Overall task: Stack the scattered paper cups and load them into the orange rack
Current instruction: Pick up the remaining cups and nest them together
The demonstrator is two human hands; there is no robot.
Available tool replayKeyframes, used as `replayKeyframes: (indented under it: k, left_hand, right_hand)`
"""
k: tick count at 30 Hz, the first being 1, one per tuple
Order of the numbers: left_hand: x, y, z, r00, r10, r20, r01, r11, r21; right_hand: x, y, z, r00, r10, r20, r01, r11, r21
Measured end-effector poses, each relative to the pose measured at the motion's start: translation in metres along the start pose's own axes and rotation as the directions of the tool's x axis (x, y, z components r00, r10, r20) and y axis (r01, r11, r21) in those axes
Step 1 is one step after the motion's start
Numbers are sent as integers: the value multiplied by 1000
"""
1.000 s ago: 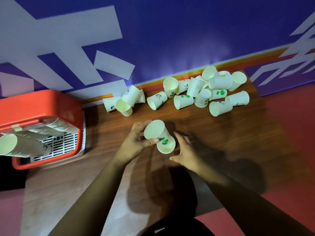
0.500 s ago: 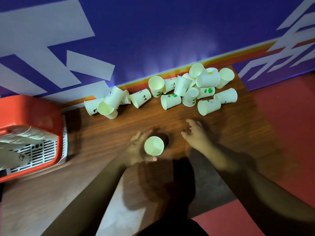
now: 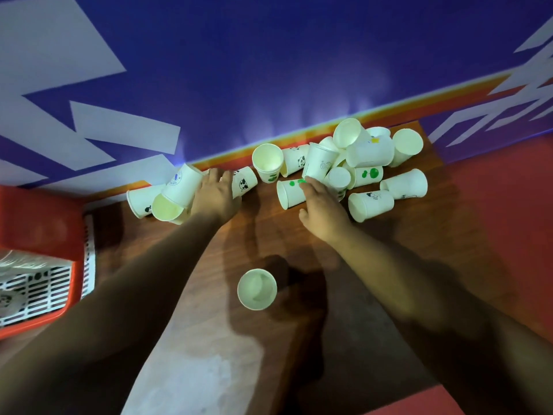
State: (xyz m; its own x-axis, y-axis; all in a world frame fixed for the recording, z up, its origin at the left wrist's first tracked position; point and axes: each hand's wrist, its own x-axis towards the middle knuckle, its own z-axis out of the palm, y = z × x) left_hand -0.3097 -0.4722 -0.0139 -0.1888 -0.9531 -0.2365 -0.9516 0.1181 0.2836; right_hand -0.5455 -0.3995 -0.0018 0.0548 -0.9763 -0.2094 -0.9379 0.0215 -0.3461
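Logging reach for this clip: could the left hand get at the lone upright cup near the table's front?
Probably yes. The upright cup stands alone on the bare table between both forearms, nothing crowding it. The left hand is out at the far cups, so it would only need to draw back.

- about seventeen loose paper cups (image 3: 369, 203), overlap blurs the exact count
- one upright cup (image 3: 256, 289) standing apart
- one orange rack (image 3: 39, 232)
- one left hand (image 3: 217, 199), one right hand (image 3: 324, 214)
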Motion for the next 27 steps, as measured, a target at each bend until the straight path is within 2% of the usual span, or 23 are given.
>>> replayKeyframes:
  k: [4,9,13,17,19,21,23,25,27]
  left_hand:
    - [11,4,10,994,-34,103,18,989,148]
    - [5,-4,25,1000,5,25,-11,978,208]
    - [-13,-4,32,999,28,29,-32,988,149]
    - [-35,-7,35,997,34,71,-45,986,159]
    - [-45,-8,35,998,5,67,-10,998,68]
    - [-56,-11,28,999,-41,26,44,990,-134]
    - [-67,-19,21,995,-102,-18,89,927,-364]
    - [-81,-26,11,988,-148,-40,102,828,-552]
    - [-97,-30,-2,980,-194,-34,113,696,-709]
  right_hand:
    - [14,7,11,996,-75,43,78,994,-81]
    - [18,13,32,996,-73,45,82,959,-270]
    - [15,13,40,991,-133,-18,123,951,-282]
    - [9,5,42,980,-197,16,193,943,-271]
    - [3,3,43,984,-177,12,175,953,-249]
    - [-10,-2,40,992,-123,-13,122,990,-72]
    - [-25,-11,31,1000,6,-30,2,968,252]
    - [-45,-21,20,984,174,29,-162,830,533]
    - [-68,-32,11,969,246,40,-204,690,695]
